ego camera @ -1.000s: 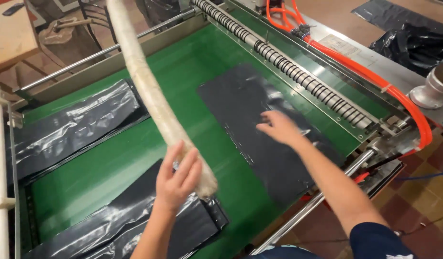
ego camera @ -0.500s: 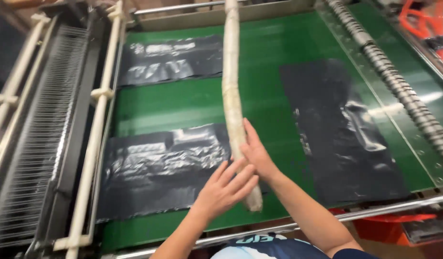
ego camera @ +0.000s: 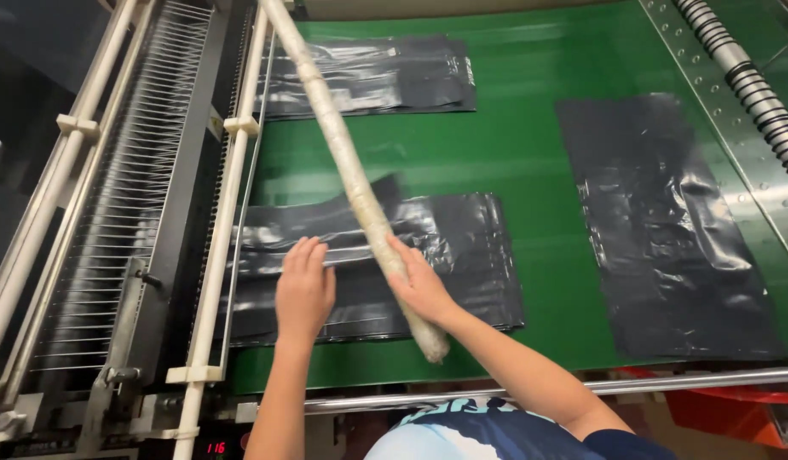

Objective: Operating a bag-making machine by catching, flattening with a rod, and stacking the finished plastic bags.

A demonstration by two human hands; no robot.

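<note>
Left hand (ego camera: 304, 290) flat, open on black bag stack (ego camera: 385, 264) near green belt (ego camera: 513, 162) edge; right hand (ego camera: 421, 285) likewise flat, beside pale rod (ego camera: 343, 162). Risk: slick film may slide, rod may roll & skew stack

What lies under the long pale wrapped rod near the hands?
The rod crosses a flattened stack of black plastic bags on the green belt. The right hand presses it; the strip beneath is hidden.

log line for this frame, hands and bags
left hand: flat on near bag stack | right hand: on wrapped pole | belt: green
</note>
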